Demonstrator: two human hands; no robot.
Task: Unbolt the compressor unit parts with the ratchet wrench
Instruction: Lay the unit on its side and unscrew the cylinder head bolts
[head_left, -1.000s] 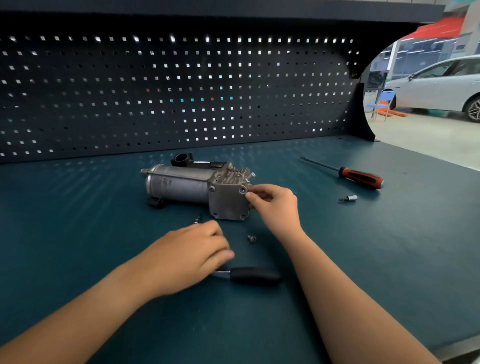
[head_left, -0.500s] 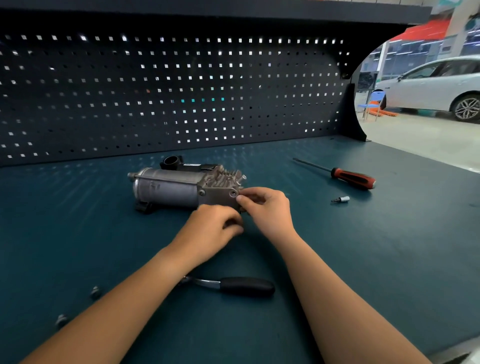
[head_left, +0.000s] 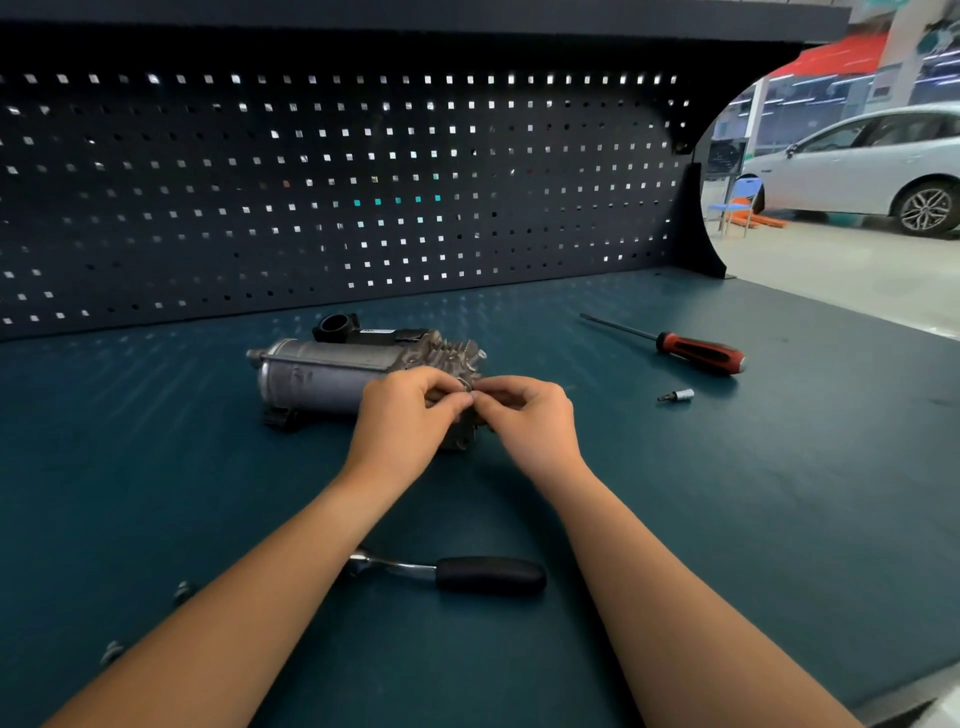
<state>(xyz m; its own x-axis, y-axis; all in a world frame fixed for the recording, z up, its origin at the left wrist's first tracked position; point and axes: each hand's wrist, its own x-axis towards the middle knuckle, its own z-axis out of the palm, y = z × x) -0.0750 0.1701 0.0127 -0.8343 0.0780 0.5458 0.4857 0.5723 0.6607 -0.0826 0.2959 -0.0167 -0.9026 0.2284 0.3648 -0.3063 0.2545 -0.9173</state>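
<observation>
Silvery loose bolts lie at the left of the teal bench. Mid-bench the compressor unit lies on its side; the left hand and right hand both pinch a corner bolt at its end plate. The ratchet wrench lies untouched between the forearms, a screwdriver far right.

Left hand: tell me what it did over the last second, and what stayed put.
The left hand left the bench beside the ratchet wrench and moved up to the compressor, fingertips now meeting the right hand, which kept pinching a bolt on its end. Wrench, screwdriver and compressor stayed put.
</observation>
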